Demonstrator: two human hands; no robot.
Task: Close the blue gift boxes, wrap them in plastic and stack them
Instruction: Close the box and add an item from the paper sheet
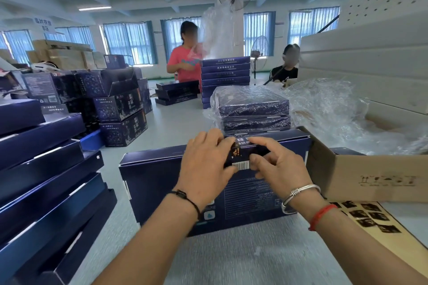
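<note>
The blue gift box (176,183) lies flat on the counter (243,259) straight ahead of the person, its long axis running left to right. Both hands meet at its far middle edge: the left hand (203,164) lies over the lid with fingers curled at the rim, and the right hand (278,166) pinches a small dark barcoded label or flap (240,157) between thumb and fingers; which of the two it is I cannot tell. Both hands are equally near. A cardboard carton (370,176) holding loose plastic (331,113) touches the box's right end; unwrapped boxes (46,169) crowd the left. Just beyond stand wrapped boxes (252,109), a taller stack (225,74) further back.
</note>
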